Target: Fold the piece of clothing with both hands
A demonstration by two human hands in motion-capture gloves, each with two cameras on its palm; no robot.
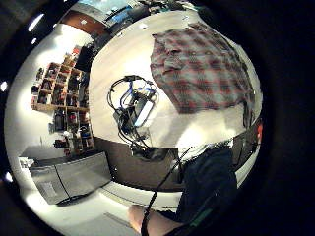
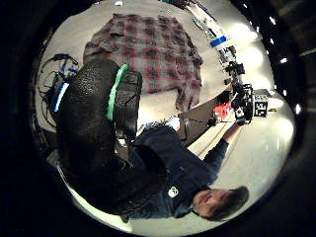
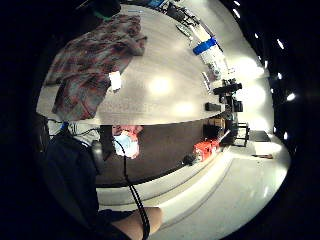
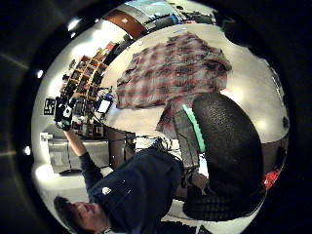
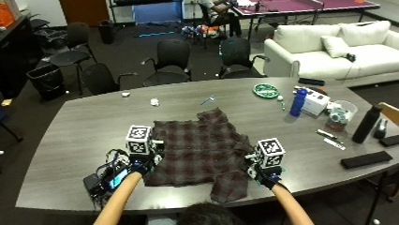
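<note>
A red and grey plaid shirt point(image 5: 196, 150) lies spread flat on the grey table point(image 5: 81, 136), with one sleeve point(image 5: 227, 185) reaching toward the front edge. My left hand point(image 5: 138, 166) hovers by the shirt's near left corner and holds nothing. My right hand point(image 5: 267, 177) hovers beside the shirt's near right side, also holding nothing. The palm views look down on the whole shirt point(image 1: 197, 69) point(image 2: 143, 49) point(image 3: 92, 55) point(image 4: 170, 73) from some way above. The left thumb point(image 2: 94, 138) and the right thumb point(image 4: 229, 146) show with no cloth in them.
A black device with coiled cables point(image 5: 106, 180) sits at the front left by my left forearm. On the right stand a blue bottle point(image 5: 299, 102), a white box point(image 5: 316, 101), a green plate point(image 5: 267, 90), a black bottle point(image 5: 365, 124) and a black case point(image 5: 365, 160). Chairs point(image 5: 171, 58) line the far edge.
</note>
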